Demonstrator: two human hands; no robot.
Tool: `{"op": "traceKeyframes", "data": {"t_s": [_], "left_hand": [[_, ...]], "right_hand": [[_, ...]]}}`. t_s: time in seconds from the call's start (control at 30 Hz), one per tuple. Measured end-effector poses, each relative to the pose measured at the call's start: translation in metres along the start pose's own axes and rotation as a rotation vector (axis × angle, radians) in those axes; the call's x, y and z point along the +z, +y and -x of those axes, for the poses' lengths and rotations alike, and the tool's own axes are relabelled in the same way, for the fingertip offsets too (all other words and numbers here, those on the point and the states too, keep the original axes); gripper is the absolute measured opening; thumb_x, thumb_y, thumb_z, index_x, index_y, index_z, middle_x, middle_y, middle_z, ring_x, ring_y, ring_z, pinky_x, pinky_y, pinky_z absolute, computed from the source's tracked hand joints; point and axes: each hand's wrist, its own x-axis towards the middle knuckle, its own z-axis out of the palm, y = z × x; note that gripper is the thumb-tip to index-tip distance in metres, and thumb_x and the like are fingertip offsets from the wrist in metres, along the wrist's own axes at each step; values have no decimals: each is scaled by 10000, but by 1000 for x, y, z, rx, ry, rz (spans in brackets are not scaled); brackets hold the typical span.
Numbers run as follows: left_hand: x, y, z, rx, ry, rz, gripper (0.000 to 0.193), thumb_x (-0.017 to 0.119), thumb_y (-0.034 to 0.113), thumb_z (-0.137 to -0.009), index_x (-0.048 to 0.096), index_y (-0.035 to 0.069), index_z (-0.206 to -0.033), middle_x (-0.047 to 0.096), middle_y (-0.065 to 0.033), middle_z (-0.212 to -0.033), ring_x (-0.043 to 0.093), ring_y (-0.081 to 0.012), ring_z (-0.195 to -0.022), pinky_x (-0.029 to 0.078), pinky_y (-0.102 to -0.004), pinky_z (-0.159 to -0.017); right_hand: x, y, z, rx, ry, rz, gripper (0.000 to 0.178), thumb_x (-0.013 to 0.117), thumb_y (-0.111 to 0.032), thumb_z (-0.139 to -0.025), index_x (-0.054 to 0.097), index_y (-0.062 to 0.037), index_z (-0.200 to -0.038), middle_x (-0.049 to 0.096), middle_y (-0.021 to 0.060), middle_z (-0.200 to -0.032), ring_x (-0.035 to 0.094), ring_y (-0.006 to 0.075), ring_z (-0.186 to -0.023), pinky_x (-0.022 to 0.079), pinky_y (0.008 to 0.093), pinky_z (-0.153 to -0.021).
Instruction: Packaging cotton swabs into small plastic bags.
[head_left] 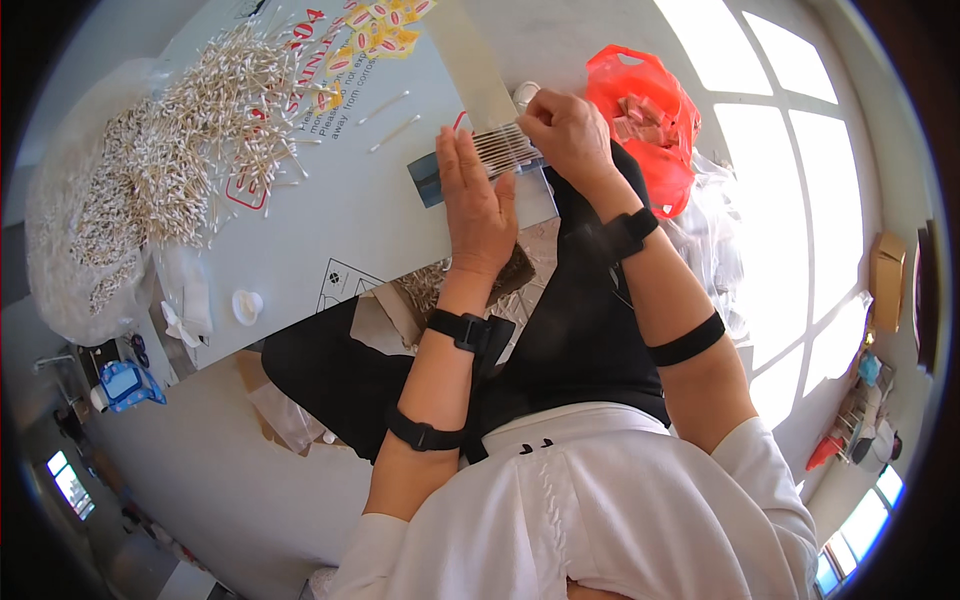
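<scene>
A row of cotton swabs (503,150) lies side by side near the table's right edge, between my two hands. My left hand (477,210) rests at the row's left end, its fingers stretched out and lying flat. From under those fingers sticks out a flat dark blue-grey piece (425,180), a card or packet. At the row's right end is my right hand (570,135), its fingers curled and pressed together. Whatever those fingertips pinch is hidden. Two loose swabs (396,133) lie on the table to the left of the row.
A large heap of swabs (190,140) spills from a clear plastic bag (75,290) on the table's left. Yellow-and-white packets (385,30) lie at the far side. A red plastic bag (660,90) with pinkish packets stands at right. Beneath the table edge is an open carton (395,310).
</scene>
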Motion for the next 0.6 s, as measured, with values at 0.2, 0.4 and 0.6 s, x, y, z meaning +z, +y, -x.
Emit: {"op": "traceKeyframes", "data": {"t_s": [0.2, 0.4, 0.6], "left_hand": [[-4, -13, -14, -144, 208, 501, 559, 384, 271, -1055, 232, -30, -1501, 195, -238, -1581, 206, -352, -1472, 192, -451, -1189], [5, -3, -23, -164, 232, 576, 597, 384, 367, -1055, 277, -17, -1500, 226, -174, -1588, 247, -266, -1462, 221, -395, -1184], [7, 6, -26, -199, 219, 546, 618, 349, 400, -1058, 290, -42, -1485, 225, -181, -1588, 248, -274, -1462, 232, -389, -1179]], "right_hand": [[23, 32, 25, 556, 243, -1241, 241, 733, -284, -888, 665, -59, -839, 579, -46, -709, 476, 48, -590, 385, 227, -525], [50, 26, 24, 537, 162, -1469, 169, 722, -223, -900, 669, -81, -824, 613, -48, -695, 492, 37, -565, 368, 219, -501], [58, 28, 26, 422, 169, -1476, 124, 718, -132, -898, 672, -31, -952, 680, 0, -812, 613, 73, -685, 509, 246, -601]]}}
